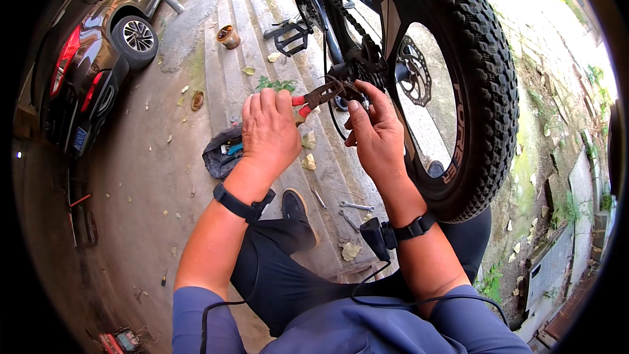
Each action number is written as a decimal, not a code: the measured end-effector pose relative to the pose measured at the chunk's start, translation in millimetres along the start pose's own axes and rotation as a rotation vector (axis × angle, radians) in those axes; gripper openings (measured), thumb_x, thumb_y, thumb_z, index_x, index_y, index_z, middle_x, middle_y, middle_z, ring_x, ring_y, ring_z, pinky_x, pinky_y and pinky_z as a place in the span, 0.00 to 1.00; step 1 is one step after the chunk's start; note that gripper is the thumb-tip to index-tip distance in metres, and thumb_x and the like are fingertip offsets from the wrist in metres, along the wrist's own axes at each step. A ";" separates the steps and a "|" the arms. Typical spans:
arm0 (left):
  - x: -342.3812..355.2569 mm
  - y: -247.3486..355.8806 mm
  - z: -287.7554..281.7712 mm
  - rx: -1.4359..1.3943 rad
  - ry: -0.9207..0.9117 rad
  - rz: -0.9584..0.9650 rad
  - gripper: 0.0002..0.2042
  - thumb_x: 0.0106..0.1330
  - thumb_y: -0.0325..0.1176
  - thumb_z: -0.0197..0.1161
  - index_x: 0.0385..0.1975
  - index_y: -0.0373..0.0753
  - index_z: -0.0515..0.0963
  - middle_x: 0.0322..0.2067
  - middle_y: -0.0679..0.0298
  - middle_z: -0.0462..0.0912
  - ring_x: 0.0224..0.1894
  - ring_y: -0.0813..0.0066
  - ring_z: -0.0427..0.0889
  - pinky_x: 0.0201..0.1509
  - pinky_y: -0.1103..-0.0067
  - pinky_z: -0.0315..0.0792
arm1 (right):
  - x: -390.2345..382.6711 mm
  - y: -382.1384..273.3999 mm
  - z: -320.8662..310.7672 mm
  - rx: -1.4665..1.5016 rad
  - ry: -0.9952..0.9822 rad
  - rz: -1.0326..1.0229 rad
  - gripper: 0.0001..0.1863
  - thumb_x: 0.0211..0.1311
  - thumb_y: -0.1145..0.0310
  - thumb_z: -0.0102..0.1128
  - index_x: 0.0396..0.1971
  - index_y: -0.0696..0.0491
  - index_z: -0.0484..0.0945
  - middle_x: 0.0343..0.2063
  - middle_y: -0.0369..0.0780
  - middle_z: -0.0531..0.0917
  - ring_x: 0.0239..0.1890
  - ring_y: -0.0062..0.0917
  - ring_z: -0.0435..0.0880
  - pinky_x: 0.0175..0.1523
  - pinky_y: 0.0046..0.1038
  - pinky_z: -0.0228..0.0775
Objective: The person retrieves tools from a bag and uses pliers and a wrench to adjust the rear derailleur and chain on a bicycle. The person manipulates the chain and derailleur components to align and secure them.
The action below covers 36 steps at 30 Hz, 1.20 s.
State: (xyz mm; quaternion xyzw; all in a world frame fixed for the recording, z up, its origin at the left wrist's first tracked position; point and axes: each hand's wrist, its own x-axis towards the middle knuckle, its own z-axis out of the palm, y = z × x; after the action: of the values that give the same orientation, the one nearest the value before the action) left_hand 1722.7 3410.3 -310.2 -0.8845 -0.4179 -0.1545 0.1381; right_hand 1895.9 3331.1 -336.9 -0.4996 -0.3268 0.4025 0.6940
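Observation:
My left hand (pixel 270 128) is closed around the red handles of a pair of pliers (pixel 321 96). The jaws reach in beside the rear derailleur (pixel 354 90), below the bicycle's cassette (pixel 370 59). On the other side, my right hand (pixel 379 132) has its thumb and index finger on the derailleur, gripping it. What lies right between those fingertips is partly hidden. The rear wheel (pixel 488 92), with a thick knobbly tyre and broad dark spokes, rises at the right. A brake disc (pixel 414 72) shows through its spokes.
A dark bag (pixel 223 152) with tools sits left of my left hand. Spanners (pixel 357 206) lie on the stone steps near my shoe (pixel 296 206). Further off are a rusty tin (pixel 228 37), a pedal (pixel 290 38) and a parked car (pixel 98 59). Cables hang along my arms.

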 end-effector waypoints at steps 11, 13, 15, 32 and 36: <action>-3.1 1.9 2.5 -0.165 -0.057 -0.033 0.23 0.48 0.24 0.65 0.46 0.34 0.67 0.43 0.47 0.70 0.48 0.43 0.71 0.53 0.58 0.68 | -1.6 -1.0 -2.7 -0.012 -0.023 0.017 0.20 0.73 0.67 0.61 0.62 0.52 0.75 0.21 0.29 0.76 0.20 0.09 0.72 0.25 0.17 0.66; -3.0 2.1 2.7 -0.174 -0.069 -0.036 0.23 0.47 0.24 0.66 0.46 0.34 0.67 0.43 0.47 0.70 0.48 0.43 0.72 0.53 0.58 0.68 | -1.7 0.5 -3.5 -0.022 -0.023 0.015 0.20 0.73 0.67 0.61 0.63 0.52 0.75 0.21 0.29 0.76 0.20 0.09 0.72 0.25 0.18 0.66; -5.5 6.1 1.0 -0.187 -0.114 -0.082 0.24 0.48 0.24 0.67 0.46 0.34 0.67 0.42 0.47 0.71 0.49 0.43 0.72 0.54 0.58 0.68 | -0.8 1.3 -3.1 -0.025 -0.023 0.022 0.20 0.73 0.68 0.60 0.63 0.51 0.75 0.21 0.29 0.77 0.20 0.09 0.72 0.25 0.18 0.66; -32.5 72.1 2.5 -0.342 -0.086 -0.376 0.23 0.52 0.28 0.65 0.47 0.32 0.66 0.44 0.45 0.73 0.50 0.42 0.74 0.54 0.55 0.69 | 0.0 1.9 -4.1 -0.033 -0.024 0.006 0.19 0.72 0.68 0.61 0.61 0.52 0.76 0.21 0.29 0.77 0.20 0.09 0.72 0.25 0.18 0.65; -26.8 52.7 -3.2 -0.224 -0.052 -0.300 0.28 0.51 0.28 0.65 0.54 0.32 0.66 0.45 0.48 0.72 0.52 0.46 0.73 0.56 0.57 0.67 | -0.4 -1.0 -4.8 -0.037 -0.027 0.022 0.19 0.72 0.68 0.62 0.61 0.51 0.77 0.20 0.29 0.76 0.20 0.09 0.72 0.25 0.18 0.66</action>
State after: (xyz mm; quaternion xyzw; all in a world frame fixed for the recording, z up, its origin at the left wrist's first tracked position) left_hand 1747.3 3358.1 -323.8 -0.8258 -0.5287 -0.1963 0.0032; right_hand 1900.1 3328.5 -337.4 -0.5104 -0.3378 0.4107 0.6758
